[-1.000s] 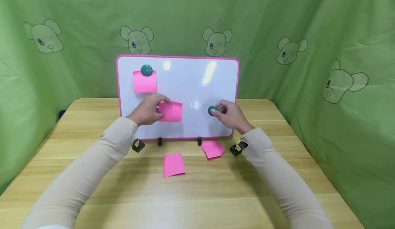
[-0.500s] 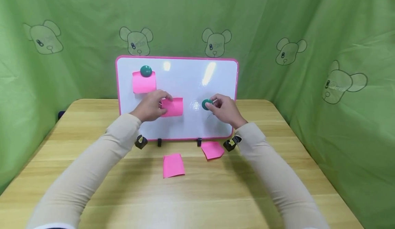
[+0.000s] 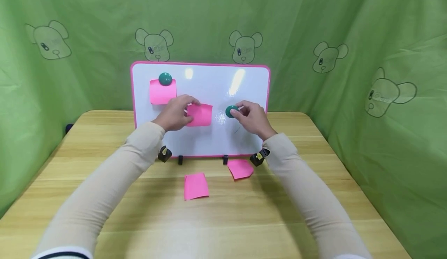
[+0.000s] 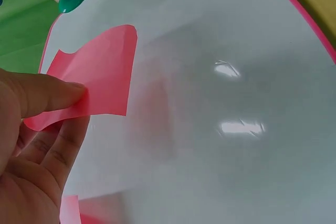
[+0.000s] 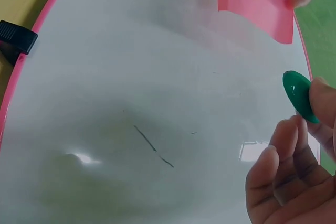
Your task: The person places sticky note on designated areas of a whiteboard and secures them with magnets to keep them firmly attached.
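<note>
a curtained-off booth, shown by printed green cloth (image 3: 202, 11) hanging around a wooden table (image 3: 223, 224).

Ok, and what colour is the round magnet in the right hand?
Green; the magnet shows best in the right wrist view, pinched by the right hand.

Between the pink sheet (image 3: 201, 115) in the left fingers (image 4: 67, 145) and the green magnet (image 3: 230, 111) in the right fingers (image 5: 262, 171), I have only a narrow strip of whiteboard (image 3: 209, 144) for passing. Above them, the way is wider. At upper left, the upper sheet (image 3: 163, 94) with its round magnet (image 3: 165, 79) is in my way, just beside the left fingers. Low down, the black feet (image 3: 180, 160) and wrist cameras (image 3: 259, 158) make obstacles. Over the loose sheets (image 3: 196, 186), lying low on the bench (image 3: 209, 232), I can pass. Behind the whiteboard, the curtain (image 3: 297, 18) limits me.
</note>
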`<state>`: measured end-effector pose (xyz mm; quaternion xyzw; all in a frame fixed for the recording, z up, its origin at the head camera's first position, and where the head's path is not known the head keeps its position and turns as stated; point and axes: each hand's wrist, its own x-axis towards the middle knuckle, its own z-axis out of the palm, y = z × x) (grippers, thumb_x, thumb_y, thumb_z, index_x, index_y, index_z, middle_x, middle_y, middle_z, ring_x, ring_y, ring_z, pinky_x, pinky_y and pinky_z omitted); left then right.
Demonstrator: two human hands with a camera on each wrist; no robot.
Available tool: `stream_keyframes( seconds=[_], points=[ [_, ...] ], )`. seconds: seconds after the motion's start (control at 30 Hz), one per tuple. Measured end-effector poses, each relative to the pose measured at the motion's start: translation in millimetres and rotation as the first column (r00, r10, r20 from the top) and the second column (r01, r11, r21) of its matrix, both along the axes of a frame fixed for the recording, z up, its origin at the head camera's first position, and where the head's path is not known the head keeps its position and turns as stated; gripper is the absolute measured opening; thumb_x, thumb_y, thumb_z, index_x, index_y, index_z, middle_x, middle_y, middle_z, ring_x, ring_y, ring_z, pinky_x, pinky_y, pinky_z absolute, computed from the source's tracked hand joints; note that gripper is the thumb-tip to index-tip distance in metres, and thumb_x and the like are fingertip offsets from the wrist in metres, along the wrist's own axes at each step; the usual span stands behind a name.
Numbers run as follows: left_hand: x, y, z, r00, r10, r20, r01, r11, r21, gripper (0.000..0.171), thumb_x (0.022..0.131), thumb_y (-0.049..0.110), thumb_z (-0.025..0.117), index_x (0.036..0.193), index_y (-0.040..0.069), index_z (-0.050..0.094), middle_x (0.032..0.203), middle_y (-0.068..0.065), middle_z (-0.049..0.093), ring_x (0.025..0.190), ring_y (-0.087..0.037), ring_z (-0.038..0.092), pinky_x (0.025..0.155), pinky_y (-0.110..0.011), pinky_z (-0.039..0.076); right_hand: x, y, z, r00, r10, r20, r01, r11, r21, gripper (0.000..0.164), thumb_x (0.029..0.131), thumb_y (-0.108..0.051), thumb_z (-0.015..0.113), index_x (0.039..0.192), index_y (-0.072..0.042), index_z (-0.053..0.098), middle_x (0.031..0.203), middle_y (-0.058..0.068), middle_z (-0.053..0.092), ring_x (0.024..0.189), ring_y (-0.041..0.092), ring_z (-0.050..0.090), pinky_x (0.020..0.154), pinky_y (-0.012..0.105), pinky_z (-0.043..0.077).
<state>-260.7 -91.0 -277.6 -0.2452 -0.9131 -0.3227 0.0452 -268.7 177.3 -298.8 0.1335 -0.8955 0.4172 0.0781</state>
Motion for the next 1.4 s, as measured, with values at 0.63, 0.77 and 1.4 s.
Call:
stream_keyframes(
  seconds=[0.63, 0.77, 1.4],
  points=[
    [-12.8, 9.2, 7.8, 0.999, 0.032, -0.009, -0.032, 0.999, 0.018, 0.047, 0.083, -0.005, 0.070, 0.128, 0.003, 0.057, 0.129, -0.012, 0.054, 0.098, -0.027, 0.058, 0.086, -0.035, 0.052, -19.1, -7.3, 5.8, 0.999, -0.043, -0.023, 0.042, 0.997, -0.059, 0.028, 0.095, -0.027, 0.064, 0.113, -0.007, 0.066, 0.087, 0.012, 0.063, 0.076, 0.023, 0.053, 0.062, 0.031, 0.046],
    [-15.7, 10.7, 9.7, 0.999, 0.032, -0.025, -0.032, 0.999, 0.015, 0.047, 0.083, -0.005, 0.070, 0.127, 0.002, 0.057, 0.128, -0.013, 0.055, 0.099, -0.027, 0.058, 0.087, -0.035, 0.052, -22.3, -8.7, 5.9, 0.999, -0.044, -0.007, 0.043, 0.997, -0.066, 0.028, 0.095, -0.027, 0.063, 0.114, -0.007, 0.065, 0.090, 0.013, 0.065, 0.077, 0.023, 0.055, 0.065, 0.031, 0.048],
    [-31.3, 22.0, 20.9, 0.999, 0.031, -0.038, -0.032, 0.999, -0.024, 0.045, 0.083, -0.005, 0.067, 0.127, 0.003, 0.059, 0.128, -0.013, 0.055, 0.104, -0.026, 0.054, 0.090, -0.035, 0.050, -33.2, -25.3, 19.9, 0.998, -0.032, -0.056, 0.030, 0.999, -0.036, 0.028, 0.095, -0.024, 0.064, 0.114, -0.004, 0.064, 0.095, 0.016, 0.068, 0.083, 0.023, 0.059, 0.067, 0.031, 0.050]
  ],
)
